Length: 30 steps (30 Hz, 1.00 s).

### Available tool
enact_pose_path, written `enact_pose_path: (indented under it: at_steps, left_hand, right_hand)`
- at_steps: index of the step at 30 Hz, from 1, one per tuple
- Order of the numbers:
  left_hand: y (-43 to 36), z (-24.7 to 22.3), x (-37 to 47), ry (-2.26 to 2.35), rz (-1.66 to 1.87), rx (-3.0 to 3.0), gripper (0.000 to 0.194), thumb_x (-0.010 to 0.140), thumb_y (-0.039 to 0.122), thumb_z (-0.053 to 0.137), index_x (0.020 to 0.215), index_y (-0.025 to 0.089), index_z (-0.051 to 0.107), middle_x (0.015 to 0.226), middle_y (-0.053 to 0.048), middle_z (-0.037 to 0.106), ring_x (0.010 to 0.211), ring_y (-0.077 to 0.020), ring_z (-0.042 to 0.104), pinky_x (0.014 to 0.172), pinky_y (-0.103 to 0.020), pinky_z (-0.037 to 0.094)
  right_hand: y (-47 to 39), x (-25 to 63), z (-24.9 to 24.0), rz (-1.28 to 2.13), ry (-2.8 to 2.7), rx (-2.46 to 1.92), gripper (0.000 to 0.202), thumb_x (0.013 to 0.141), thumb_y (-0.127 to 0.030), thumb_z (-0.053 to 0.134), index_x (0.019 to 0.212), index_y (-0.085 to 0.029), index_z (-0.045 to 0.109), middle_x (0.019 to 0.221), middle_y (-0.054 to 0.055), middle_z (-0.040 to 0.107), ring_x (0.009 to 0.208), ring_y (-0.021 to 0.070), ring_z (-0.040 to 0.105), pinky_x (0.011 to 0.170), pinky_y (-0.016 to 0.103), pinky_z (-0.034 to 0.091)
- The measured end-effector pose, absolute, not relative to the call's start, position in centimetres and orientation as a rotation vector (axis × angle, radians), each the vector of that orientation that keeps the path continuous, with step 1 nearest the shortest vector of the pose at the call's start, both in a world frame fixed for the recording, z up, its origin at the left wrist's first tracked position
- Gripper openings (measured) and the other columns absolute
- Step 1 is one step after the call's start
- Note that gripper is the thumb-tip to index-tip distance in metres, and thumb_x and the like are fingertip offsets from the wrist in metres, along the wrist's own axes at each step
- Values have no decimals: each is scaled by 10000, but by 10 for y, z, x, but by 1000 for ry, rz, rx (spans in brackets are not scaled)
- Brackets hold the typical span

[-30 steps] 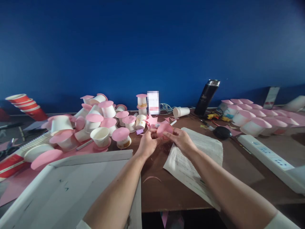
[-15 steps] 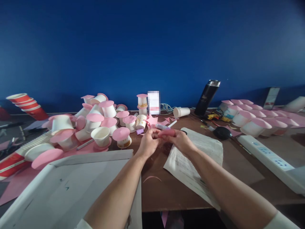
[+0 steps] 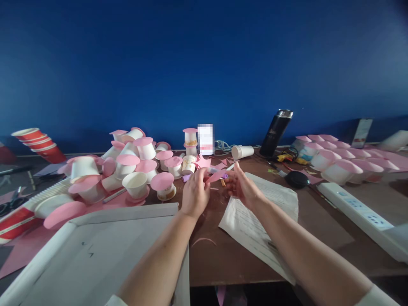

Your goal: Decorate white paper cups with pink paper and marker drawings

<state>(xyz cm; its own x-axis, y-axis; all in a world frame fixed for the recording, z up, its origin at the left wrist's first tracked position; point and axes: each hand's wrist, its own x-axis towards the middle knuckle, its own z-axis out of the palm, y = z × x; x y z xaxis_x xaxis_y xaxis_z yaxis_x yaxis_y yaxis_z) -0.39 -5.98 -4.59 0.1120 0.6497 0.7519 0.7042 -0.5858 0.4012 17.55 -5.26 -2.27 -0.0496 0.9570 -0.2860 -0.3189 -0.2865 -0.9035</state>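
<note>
My left hand [image 3: 196,193] pinches a small pink paper piece [image 3: 216,175] by its left side, above the brown table. To the right of it my right hand [image 3: 244,187] is held with its fingers apart and nothing in them. Beyond the hands lie a pink paper offcut with pointed edges [image 3: 202,162] and a small purple cap [image 3: 185,178]. Under my right wrist is a printed sheet of paper [image 3: 270,195]. A thin curved pink strip [image 3: 204,240] rests on the table nearer to me.
Paper cups with pink discs [image 3: 162,182] are heaped at left, behind a white box lid [image 3: 121,246]. More disc-topped cups [image 3: 342,168] stand at right, near a power strip [image 3: 357,216]. A black flask [image 3: 276,132] stands at the back.
My right hand has let go of the pink paper piece and moved apart with its fingers opened. The left hand keeps the piece, now tilted.
</note>
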Motion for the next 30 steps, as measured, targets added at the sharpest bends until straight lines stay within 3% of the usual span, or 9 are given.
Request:
enact_pose_path:
  at_steps: [4,7,11,13,16,20,25,30]
  left_hand:
    - [-59,-43,-6,-1197,-1333,-2227,482,856,14,519,1315,161,502,1076,-114,722,985,-241,672,870,-376,533]
    - [-61,-40,-3,-1125,-1271,-2250,475,890,35,499,1343,177,505,1051,-95,730,978,-247,662,881,-394,521]
    - [-57,-41,-4,-1279,-1438,-2231,483,867,34,502,1324,181,550,1153,-113,703,1071,-250,631,952,-412,496]
    - [-52,-41,-9,-1528,-1684,-2134,392,871,95,528,1246,176,608,1157,-122,695,1051,-240,635,931,-393,506]
    - [-47,-38,-15,-2018,-2039,-2132,246,892,370,609,1025,186,701,991,-88,733,877,-209,670,820,-328,521]
    - [-50,-36,-15,-2369,-2355,-2445,469,841,619,615,840,163,729,838,-76,733,806,-203,671,749,-302,507]
    - [-54,-41,-9,-2477,-2600,-2632,390,677,509,827,786,152,716,694,-15,686,681,-157,637,717,-298,499]
    - [-53,-41,-10,-2617,-2604,-2416,416,611,497,868,767,140,722,699,-34,704,683,-162,642,729,-307,505]
  right_hand:
    - [-53,180,-22,1765,-794,-997,445,851,-620,662,922,-182,703,675,12,654,536,98,550,451,185,446]
    - [-55,178,-24,1747,-877,-916,252,797,-375,778,953,-184,725,792,24,721,634,102,611,548,182,498]
    - [-56,176,-23,1661,-955,-906,359,702,-186,795,1056,-183,735,930,36,753,751,109,649,660,177,526]
    - [-56,177,-22,1598,-937,-946,400,691,-188,797,1085,-184,729,970,44,756,797,126,662,694,193,539]
    - [-55,178,-22,1563,-962,-969,450,703,-211,794,1145,-197,714,1004,52,759,846,155,681,725,222,553]
    - [-56,179,-26,1588,-1042,-972,463,724,-242,788,1178,-201,707,1001,58,768,875,188,706,772,274,574]
    - [-59,178,-24,1625,-1095,-963,477,717,-276,811,1174,-189,712,1050,65,768,881,184,712,768,273,580]
    - [-62,175,-21,1636,-1148,-932,541,683,-287,839,1202,-210,709,1063,50,768,890,182,715,780,271,577]
